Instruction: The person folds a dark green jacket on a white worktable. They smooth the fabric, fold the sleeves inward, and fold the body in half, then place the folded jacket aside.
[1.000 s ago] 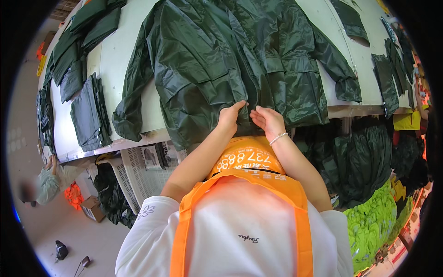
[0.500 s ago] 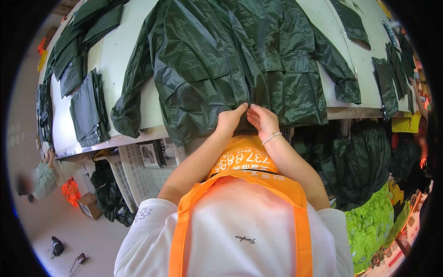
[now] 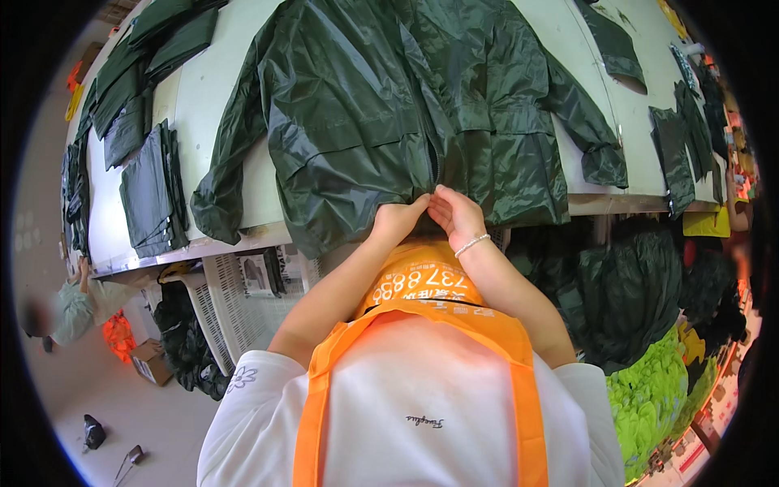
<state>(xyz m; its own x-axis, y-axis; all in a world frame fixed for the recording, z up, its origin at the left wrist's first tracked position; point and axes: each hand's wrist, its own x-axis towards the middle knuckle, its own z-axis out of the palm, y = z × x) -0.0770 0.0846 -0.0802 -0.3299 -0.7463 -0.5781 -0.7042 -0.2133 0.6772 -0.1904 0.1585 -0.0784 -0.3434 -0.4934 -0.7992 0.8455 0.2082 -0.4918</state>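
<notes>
A shiny dark green rain jacket (image 3: 349,114) lies spread on the white table, its hem toward me and its sleeves out to both sides. Down its middle front runs a dark zipper (image 3: 436,166). At the zipper's lower end, my left hand (image 3: 399,221) pinches the hem's front edge between thumb and fingers. Close beside it, my right hand (image 3: 457,217), with a beaded bracelet at the wrist, is closed on the other front edge. The fingertips nearly meet, and the small zipper parts between them are hidden.
Folded dark green garments (image 3: 152,199) lie on the table (image 3: 207,105) at the left, more (image 3: 672,154) at the right. Below the edge stand white plastic crates (image 3: 235,296), hanging dark garments (image 3: 625,292) and a bright yellow-green pile (image 3: 645,410). Another person (image 3: 73,312) is at the far left.
Both hands have shifted slightly down and left in the picture, along with the whole scene. They stay pinched together at the bottom of the jacket's zipper.
</notes>
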